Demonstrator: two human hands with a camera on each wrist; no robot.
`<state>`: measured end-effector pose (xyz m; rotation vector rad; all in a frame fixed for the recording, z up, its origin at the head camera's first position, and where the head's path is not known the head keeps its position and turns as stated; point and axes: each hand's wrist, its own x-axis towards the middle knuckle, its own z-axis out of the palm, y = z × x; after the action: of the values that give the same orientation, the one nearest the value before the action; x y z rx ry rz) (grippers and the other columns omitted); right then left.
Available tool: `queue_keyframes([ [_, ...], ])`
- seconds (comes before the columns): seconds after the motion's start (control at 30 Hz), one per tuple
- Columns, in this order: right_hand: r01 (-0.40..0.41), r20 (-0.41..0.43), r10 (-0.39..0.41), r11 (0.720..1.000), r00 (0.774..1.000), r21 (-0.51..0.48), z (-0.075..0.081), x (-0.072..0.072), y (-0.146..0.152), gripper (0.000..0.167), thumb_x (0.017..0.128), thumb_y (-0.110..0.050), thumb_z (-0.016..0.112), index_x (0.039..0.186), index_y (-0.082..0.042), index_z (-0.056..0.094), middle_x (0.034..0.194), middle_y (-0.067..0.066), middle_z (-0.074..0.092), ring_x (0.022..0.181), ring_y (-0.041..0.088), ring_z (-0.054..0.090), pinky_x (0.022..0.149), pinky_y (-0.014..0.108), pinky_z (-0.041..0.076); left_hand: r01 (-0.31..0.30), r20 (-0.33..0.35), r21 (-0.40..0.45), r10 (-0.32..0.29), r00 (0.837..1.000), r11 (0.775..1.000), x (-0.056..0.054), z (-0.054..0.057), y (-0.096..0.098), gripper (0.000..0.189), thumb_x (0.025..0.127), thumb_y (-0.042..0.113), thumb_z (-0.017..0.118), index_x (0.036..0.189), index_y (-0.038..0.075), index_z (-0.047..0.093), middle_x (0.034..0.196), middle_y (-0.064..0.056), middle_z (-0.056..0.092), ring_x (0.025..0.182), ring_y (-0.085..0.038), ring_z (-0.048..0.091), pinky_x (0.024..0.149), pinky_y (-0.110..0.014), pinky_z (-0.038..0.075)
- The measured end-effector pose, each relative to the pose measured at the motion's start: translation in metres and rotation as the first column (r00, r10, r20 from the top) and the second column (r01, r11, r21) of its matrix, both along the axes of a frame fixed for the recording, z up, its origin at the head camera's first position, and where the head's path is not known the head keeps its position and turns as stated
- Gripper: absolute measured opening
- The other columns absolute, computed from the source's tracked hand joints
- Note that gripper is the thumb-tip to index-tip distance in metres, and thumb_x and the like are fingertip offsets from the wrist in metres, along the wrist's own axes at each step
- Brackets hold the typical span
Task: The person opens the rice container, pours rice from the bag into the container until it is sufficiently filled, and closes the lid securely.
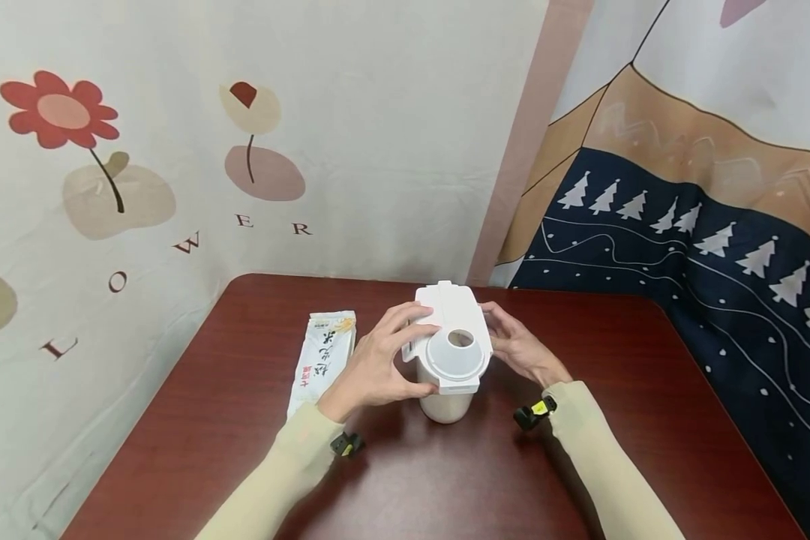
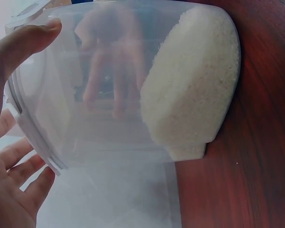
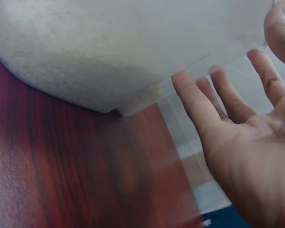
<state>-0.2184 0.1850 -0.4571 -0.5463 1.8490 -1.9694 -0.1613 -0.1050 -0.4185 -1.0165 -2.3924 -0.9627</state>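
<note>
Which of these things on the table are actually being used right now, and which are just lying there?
In use:
- clear plastic container partly filled with white rice
- its white plastic lid with a round opening
- left hand, gripping the lid's edge
- right hand, at the lid's far side

Lying about:
- white printed rice bag
- dark red wooden table

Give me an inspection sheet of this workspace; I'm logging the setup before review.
Surface: dark red-brown wooden table, glossy.
Job's things: clear plastic container standing upright, white rice filling its bottom; white lid with a round opening on top.
Clutter: white rice bag lying flat, left of the container.
Grippers: left hand grips the lid's left edge; right hand touches its right side, fingers fairly straight.
Cables: nothing seen; a small black-and-yellow device at each wrist.
Surroundings: flower-print cloth behind, tree-print cloth to the right.
</note>
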Motion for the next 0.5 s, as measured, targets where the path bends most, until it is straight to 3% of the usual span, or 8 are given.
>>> queue_keyframes([
  [0.17, 0.039, -0.007, -0.039, 0.999, 0.999, 0.03, -0.0016, 0.001, -0.0032, 0.054, 0.095, 0.007, 0.06, 0.137, -0.026, 0.05, 0.146, 0.003, 0.048, 0.131, 0.019, 0.049, 0.1, 0.026, 0.056, -0.004, -0.011, -0.01, 0.004, 1.0, 1.0, 0.0007, 0.0019, 0.0, 0.077, 0.06, 0.046, 0.097, 0.129, 0.026, 0.068, 0.149, 0.003, 0.052, 0.145, -0.016, 0.042, 0.105, -0.039, 0.053],
  [0.33, 0.016, -0.022, -0.015, 1.0, 1.0, 0.015, -0.0017, 0.0033, -0.002, 0.054, 0.096, 0.001, 0.061, 0.142, -0.024, 0.048, 0.147, 0.001, 0.048, 0.13, 0.015, 0.051, 0.101, 0.027, 0.056, -0.015, -0.008, -0.024, 0.015, 1.0, 1.0, 0.0016, 0.0037, -0.0006, 0.076, 0.06, 0.046, 0.097, 0.128, 0.027, 0.068, 0.149, 0.005, 0.052, 0.146, -0.015, 0.041, 0.104, -0.039, 0.054],
  [0.5, -0.004, -0.073, 0.006, 1.0, 0.997, 0.017, -0.0012, 0.006, 0.0028, 0.059, 0.097, -0.004, 0.063, 0.152, -0.015, 0.042, 0.149, 0.004, 0.049, 0.13, 0.013, 0.054, 0.1, 0.028, 0.056, -0.028, 0.0, -0.049, 0.028, 1.0, 0.998, 0.0029, 0.0044, -0.0008, 0.075, 0.06, 0.047, 0.096, 0.128, 0.028, 0.068, 0.149, 0.006, 0.051, 0.146, -0.013, 0.04, 0.1, -0.038, 0.056],
])
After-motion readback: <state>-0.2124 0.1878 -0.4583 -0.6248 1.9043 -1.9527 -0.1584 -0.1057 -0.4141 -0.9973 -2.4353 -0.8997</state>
